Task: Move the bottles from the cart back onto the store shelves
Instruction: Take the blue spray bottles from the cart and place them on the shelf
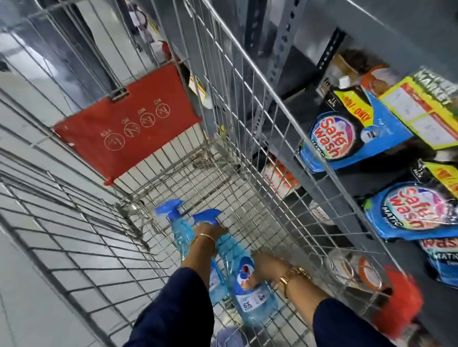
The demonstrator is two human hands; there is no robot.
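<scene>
Two blue spray bottles lay inside the wire cart (247, 135), near its bottom grid. The nearer spray bottle (251, 286) was caught at both ends: the left hand (209, 231) had its grip closed around the neck, just below the blue trigger head, while the right hand (264, 268) had its grip wrapped round the lower body, fingers (251, 285) pressed on the printed label. The bottle sat tilted, trigger end pointing away from the person and base toward the camera. Whether it rested on the grid or was lifted clear of it could not be told.

The second spray bottle (179, 229) lay just beside the first, on its left, partly hidden behind the left wrist, its trigger head pointing the same way. It was not clear whether the left hand touched it.

Both arms reached forward and down into the basket, in dark blue sleeves (174, 314) pushed back from the wrists. A thin gold bangle (203, 237) circled the left wrist; a gold watch (294, 274) sat on the right. The right forearm ran close along the cart's right wall.

A red child-seat flap (129, 120) hung at the far end of the cart. Beyond the right wall stood grey store shelves (369, 33) holding blue detergent pouches (348, 138).
</scene>
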